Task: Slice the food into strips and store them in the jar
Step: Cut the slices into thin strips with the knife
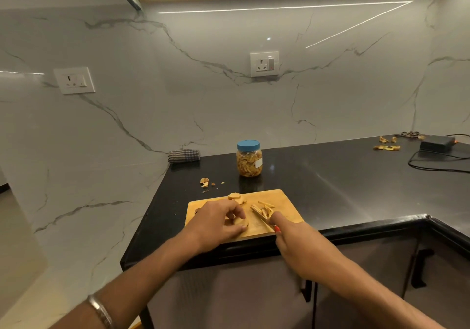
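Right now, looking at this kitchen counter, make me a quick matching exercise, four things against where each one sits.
Things:
1. clear plastic jar with blue lid
2. checked folded cloth
3. pale cut strips
4. black box with cable

Places:
A. far right of the counter
B. on the wooden cutting board
C. against the wall, left of the jar
D. standing behind the board

Pairs: 1-D, 2-C, 3-B, 4-A

Wooden cutting board (284,202); glossy black counter (330,188); clear plastic jar (249,159).
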